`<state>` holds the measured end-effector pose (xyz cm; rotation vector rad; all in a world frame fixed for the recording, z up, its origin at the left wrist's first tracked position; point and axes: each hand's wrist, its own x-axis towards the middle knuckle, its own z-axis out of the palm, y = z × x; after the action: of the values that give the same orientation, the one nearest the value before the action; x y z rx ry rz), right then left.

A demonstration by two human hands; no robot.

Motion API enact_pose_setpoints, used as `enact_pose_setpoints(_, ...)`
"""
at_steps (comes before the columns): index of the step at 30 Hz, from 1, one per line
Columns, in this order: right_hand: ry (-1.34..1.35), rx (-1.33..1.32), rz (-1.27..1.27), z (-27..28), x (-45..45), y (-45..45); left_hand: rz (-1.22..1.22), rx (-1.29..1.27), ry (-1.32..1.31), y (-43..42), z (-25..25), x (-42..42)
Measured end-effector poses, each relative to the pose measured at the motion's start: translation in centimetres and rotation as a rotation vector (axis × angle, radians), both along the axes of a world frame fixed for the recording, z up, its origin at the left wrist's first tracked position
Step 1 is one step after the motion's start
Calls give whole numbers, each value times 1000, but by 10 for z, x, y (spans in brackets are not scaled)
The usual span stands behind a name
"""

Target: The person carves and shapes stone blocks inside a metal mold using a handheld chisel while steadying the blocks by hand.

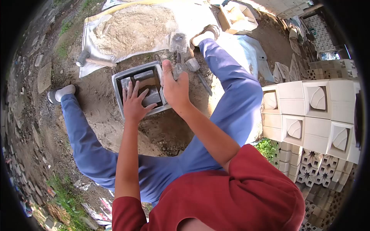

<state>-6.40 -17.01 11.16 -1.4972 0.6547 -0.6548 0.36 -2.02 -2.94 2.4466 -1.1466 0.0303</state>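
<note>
Spreading its fingers wide over the plates [153, 97] inside the frame [118, 94], the left hand [134, 104] grips nothing. The right hand [177, 89] is curled at the frame's right wall, thumb up; can't tell what, if anything, it has hold of. Frame sits on the ground between the legs [231, 98]. Best practice, probably: even palm pressure, fingertips clear of pinch gaps, frame kept from rocking. Surface is bare, rough dirt [96, 98]. Just beyond: trowel [178, 41], one mallet [192, 64] right, another mallet [82, 58] left. Farther: sand [135, 27] on a sheet [89, 68], pale blocks [295, 91] stacked off right.
</note>
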Motion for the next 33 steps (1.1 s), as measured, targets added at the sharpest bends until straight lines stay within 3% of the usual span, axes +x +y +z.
enact_pose_setpoints(4,139,-145,31,-24,11,-5,-92,57,32,0,-2,3)
enact_pose_setpoints(12,62,-101,96,-29,8,-4,-123,76,26,-2,-9,6)
enact_pose_setpoints(14,123,-144,119,-58,6,-5,-121,84,24,-3,-9,7)
enact_pose_setpoints(23,50,0,138,-57,-6,-6,-150,65,15,0,-10,8)
enact_pose_setpoints(26,107,-115,151,-48,10,-7,-185,55,-38,1,-17,12)
enact_pose_setpoints(33,110,89,233,-55,5,-19,-144,51,3,4,-11,9)
